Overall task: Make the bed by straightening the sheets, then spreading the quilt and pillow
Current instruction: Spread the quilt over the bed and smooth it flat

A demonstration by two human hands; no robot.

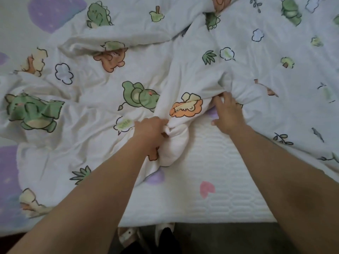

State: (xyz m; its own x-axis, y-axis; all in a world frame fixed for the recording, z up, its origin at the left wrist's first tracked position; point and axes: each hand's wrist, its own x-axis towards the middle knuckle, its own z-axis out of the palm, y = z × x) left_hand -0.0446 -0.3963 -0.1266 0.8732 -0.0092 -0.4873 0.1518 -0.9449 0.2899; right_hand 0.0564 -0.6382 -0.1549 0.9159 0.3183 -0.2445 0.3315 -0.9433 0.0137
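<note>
Gripping bunched quilt (139, 70) | left hand (149, 129) fisted | right hand (229, 112) hooked into its fold | both arms outstretched

The left arm (95, 189) and right arm (284, 171) were stretched forward, bare. The left hand (149, 131) was clenched round a bunched fold of the quilt (256, 52). The right hand (229, 114) was set just beside that fold, fingers hooked into the quilt's edge, thumb held apart.
</note>
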